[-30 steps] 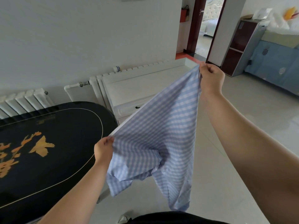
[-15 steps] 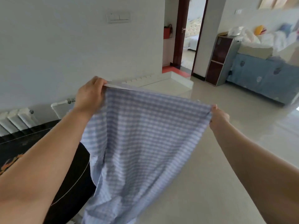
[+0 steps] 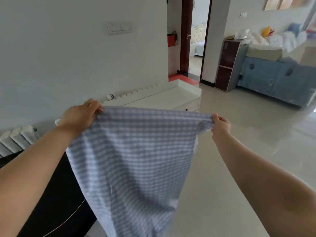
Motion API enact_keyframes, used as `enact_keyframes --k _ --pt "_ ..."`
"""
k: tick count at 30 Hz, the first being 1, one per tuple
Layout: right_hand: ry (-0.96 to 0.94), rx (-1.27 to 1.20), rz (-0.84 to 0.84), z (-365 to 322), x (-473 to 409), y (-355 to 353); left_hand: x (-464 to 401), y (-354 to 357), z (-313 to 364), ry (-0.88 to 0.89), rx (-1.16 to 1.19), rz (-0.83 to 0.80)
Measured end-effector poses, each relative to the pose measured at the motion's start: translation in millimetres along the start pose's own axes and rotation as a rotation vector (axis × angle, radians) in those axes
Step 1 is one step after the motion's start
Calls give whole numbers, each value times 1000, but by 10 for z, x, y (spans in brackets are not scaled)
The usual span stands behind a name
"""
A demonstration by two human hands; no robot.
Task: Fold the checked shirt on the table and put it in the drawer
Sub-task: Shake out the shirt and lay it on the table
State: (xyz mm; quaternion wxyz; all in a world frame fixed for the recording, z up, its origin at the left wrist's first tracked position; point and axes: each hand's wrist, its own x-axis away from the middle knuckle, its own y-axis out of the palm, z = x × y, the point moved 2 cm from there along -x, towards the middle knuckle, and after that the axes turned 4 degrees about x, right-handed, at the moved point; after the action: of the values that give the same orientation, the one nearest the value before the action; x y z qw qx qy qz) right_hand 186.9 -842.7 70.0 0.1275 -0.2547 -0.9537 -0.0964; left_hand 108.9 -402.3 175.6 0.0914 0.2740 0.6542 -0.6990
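The blue-and-white checked shirt (image 3: 135, 161) hangs spread out in the air in front of me, above the floor. My left hand (image 3: 80, 117) grips its upper left corner. My right hand (image 3: 220, 124) pinches its upper right corner. The top edge is stretched nearly level between them. Behind the shirt stands the white drawer chest (image 3: 171, 100); one dark drawer knob (image 3: 186, 109) shows just above the cloth. The black table (image 3: 56, 202) lies at lower left, partly covered by my left arm and the shirt.
A white radiator (image 3: 17, 139) runs along the wall at left. A small bottle (image 3: 110, 96) sits behind the chest. Pale tiled floor (image 3: 256, 134) spreads to the right. A dark cabinet (image 3: 229, 64) and a blue-covered sofa (image 3: 277, 79) stand at far right beside a doorway (image 3: 196, 40).
My left hand rose from beside the table to level with the right, which came down, so the shirt went from slanted to spread flat. The view tilted upward.
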Motion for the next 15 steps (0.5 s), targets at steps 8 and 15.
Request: enact_keyframes --k 8,15 --pt "-204 -62 52 -463 154 54 233 227 -64 -230 124 -156" --pt "-246 9 118 -377 130 -9 164 272 38 -144 127 -89"
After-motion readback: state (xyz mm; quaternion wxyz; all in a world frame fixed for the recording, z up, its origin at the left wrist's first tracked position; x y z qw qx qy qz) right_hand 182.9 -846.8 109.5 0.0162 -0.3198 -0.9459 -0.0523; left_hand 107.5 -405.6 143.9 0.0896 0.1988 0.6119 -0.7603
